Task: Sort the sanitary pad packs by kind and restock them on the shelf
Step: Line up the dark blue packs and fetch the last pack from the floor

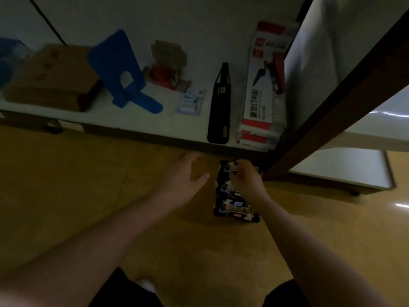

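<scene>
Three dark sanitary pad packs [234,209] lie in a row on the yellow floor below the low white shelf [137,120]. My right hand [246,180] is over the far pack [225,169], its fingers curled round that pack's top edge. My left hand [188,173] hovers to the left of the packs, fingers spread and holding nothing. The scene is dim and a little blurred.
On the shelf stand a brown cardboard box [51,78], a blue bookend [124,74], a small open carton with something red [166,67], a blister pack [191,103], a black bookend [220,107] and a red-and-white product box [263,85]. A dark wooden post [332,103] rises at the right.
</scene>
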`<state>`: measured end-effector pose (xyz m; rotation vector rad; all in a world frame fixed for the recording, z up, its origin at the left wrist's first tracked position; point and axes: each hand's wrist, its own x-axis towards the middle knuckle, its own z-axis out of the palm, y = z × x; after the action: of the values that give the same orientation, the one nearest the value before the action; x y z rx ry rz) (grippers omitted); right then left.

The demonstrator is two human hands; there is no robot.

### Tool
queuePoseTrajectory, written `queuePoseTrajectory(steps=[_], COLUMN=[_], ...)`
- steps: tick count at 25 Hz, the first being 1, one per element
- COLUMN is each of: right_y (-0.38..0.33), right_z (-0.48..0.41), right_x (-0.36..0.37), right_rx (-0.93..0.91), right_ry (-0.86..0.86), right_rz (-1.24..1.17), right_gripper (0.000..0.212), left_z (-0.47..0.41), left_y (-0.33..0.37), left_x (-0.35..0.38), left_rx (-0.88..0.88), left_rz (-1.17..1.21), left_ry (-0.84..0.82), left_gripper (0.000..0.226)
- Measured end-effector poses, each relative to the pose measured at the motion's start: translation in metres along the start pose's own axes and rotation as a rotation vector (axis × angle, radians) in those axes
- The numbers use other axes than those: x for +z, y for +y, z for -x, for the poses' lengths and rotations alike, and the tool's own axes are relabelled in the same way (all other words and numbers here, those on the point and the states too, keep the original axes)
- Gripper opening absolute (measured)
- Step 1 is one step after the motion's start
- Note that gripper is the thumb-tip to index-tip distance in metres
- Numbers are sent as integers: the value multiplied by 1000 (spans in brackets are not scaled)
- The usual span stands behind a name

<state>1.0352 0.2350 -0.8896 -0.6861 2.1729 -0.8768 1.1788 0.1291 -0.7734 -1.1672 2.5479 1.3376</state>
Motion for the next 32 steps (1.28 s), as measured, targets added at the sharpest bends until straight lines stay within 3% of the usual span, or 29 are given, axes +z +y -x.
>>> queuePoseTrajectory(steps=[2,5,8,13,17,20,25,29,32], right_y=[30,64,87,103,105,82,13,-32,-42], right_z=[-20,-28,-17,-22,-17,-19,-16,5,4], right_x=[22,44,59,68,64,47,-36,-76,-83], right_rx=[-17,-65,-100,-144,-139,-107,7,-157,-206], right_ry=[-152,-378,-424,-265,-359,-405,-503,-524,-422], right_rz=[189,684,1055,1173,1268,1057,135,-194,-349], right_gripper=[61,77,66,52,55,58,31,26,36], left_z=[-15,-19,-13,-16,-15,-17,-28,-27,-31], left_y=[-2,-1,-2,-10,-10,-16,-32,-27,-29], left_x=[10,30,44,50,57,59,44,31,23], left_rx=[62,92,68,67,80,73,-80,-95,-123], left_rz=[-26,-114,-204,-268,-280,-301,-112,371,632], left_ry=[-15,-16,-75,-77,-111,-178,-287,-336,-252], left_gripper=[49,50,51,51,50,57,84,39,50])
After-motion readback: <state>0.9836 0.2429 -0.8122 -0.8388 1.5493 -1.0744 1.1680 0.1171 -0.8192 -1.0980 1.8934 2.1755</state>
